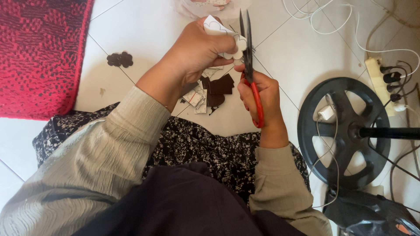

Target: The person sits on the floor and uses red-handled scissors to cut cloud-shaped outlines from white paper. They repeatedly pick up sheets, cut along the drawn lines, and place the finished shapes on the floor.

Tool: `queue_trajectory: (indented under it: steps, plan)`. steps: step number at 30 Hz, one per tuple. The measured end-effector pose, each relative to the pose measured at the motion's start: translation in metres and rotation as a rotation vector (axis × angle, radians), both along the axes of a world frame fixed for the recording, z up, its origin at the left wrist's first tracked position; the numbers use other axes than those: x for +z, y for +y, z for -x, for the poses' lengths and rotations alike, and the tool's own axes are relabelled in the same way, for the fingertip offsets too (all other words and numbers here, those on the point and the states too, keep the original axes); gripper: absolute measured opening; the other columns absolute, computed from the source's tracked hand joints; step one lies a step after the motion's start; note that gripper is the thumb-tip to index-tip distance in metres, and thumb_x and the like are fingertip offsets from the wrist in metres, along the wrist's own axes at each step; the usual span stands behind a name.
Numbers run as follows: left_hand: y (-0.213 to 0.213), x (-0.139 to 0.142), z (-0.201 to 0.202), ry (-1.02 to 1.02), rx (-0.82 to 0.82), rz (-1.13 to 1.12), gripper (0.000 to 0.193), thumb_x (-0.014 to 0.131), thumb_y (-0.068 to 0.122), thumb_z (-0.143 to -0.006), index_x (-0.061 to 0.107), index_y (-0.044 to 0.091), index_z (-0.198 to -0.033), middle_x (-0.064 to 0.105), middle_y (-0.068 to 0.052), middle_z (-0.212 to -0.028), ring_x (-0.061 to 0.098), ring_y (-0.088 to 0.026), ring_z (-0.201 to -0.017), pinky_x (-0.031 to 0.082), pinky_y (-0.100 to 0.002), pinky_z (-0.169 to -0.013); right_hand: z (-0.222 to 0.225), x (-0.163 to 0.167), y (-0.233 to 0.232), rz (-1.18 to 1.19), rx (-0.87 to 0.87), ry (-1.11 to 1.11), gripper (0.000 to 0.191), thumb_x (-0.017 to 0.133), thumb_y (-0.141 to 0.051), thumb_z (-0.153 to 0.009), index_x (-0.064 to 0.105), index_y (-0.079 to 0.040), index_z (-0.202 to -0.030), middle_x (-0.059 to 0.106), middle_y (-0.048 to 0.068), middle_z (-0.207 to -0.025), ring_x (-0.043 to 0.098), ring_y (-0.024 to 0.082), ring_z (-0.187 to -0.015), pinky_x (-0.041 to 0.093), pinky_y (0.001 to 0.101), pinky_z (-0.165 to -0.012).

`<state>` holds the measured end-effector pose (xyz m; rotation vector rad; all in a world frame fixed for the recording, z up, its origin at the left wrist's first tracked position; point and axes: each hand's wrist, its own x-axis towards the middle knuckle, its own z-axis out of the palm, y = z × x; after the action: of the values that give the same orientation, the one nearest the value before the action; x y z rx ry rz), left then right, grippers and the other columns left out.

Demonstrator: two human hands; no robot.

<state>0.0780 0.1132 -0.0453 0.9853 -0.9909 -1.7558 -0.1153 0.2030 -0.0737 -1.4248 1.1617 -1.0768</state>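
**Scalloped Paper Held at the Scissor Blades**

While the left hand [199,50] was clenched around a white paper cutout [225,37] with a scalloped edge, the red-handled scissors [250,61] were gripped in the right hand [262,102], the dark blades pointed up and away and standing nearly shut against the paper's right edge. The cutout was held above the tiled floor [288,57], over a small heap of brown and white scraps [214,89].

A slip seemed possible: the left fingertips [227,46] were pressed just beside the blades, so a twist of the paper might have brought them against the steel. The drawn outline could also have been overrun if the thin sheet had buckled in so tight a grip.

Room to the right was judged narrow. A black round fan base [350,131] was set near the right forearm, with white cables [323,17] and a power strip [380,83] beyond it, where an elbow swing might have been snagged. To the left, a red woven mat [41,52] was laid well apart, with a dark scalloped piece [120,59] on the open tile between; more free floor was offered on that side.
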Motion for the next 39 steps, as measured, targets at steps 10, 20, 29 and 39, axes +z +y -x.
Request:
queue_trajectory:
  steps: [10, 20, 29, 39]
  plan:
    - [-0.005, 0.013, -0.011, -0.07, -0.105, 0.004, 0.035, 0.074, 0.001, -0.072, 0.066, 0.008, -0.106, 0.073, -0.002, -0.095, 0.074, -0.014, -0.087, 0.069, -0.034, -0.076, 0.003, 0.007, 0.001, -0.03, 0.04, 0.068, 0.034, 0.062, 0.0, -0.095, 0.066, 0.003, -0.128, 0.053, -0.004, -0.077, 0.045, 0.001, -0.057, 0.035, 0.018, -0.049]
    - [-0.013, -0.007, -0.004, 0.215, -0.01, -0.082, 0.033, 0.081, 0.014, -0.085, 0.062, 0.004, -0.112, 0.072, -0.007, -0.101, 0.07, -0.019, -0.092, 0.062, -0.035, -0.091, -0.005, -0.003, -0.004, -0.047, -0.09, -0.037, 0.031, 0.062, -0.001, -0.095, 0.066, 0.005, -0.124, 0.056, -0.003, -0.073, 0.047, 0.002, -0.053, 0.036, 0.0197, -0.044]
    - [0.018, -0.027, 0.039, 0.333, 0.15, 0.042, 0.025, 0.072, 0.024, -0.09, 0.07, 0.002, -0.101, 0.071, -0.005, -0.096, 0.068, -0.013, -0.088, 0.061, -0.034, -0.076, -0.017, -0.006, -0.003, 0.015, -0.177, -0.096, 0.026, 0.058, -0.002, -0.095, 0.065, 0.005, -0.119, 0.055, -0.001, -0.069, 0.046, 0.004, -0.05, 0.037, 0.021, -0.043]
    - [0.012, -0.024, 0.037, 0.191, 0.201, 0.186, 0.019, 0.07, 0.016, -0.092, 0.07, -0.001, -0.1, 0.074, -0.006, -0.093, 0.072, -0.012, -0.081, 0.062, -0.028, -0.074, -0.016, -0.001, -0.003, -0.034, -0.143, -0.139, 0.033, 0.059, 0.002, -0.092, 0.064, 0.006, -0.125, 0.056, 0.0, -0.078, 0.048, 0.004, -0.054, 0.039, 0.0203, -0.045]
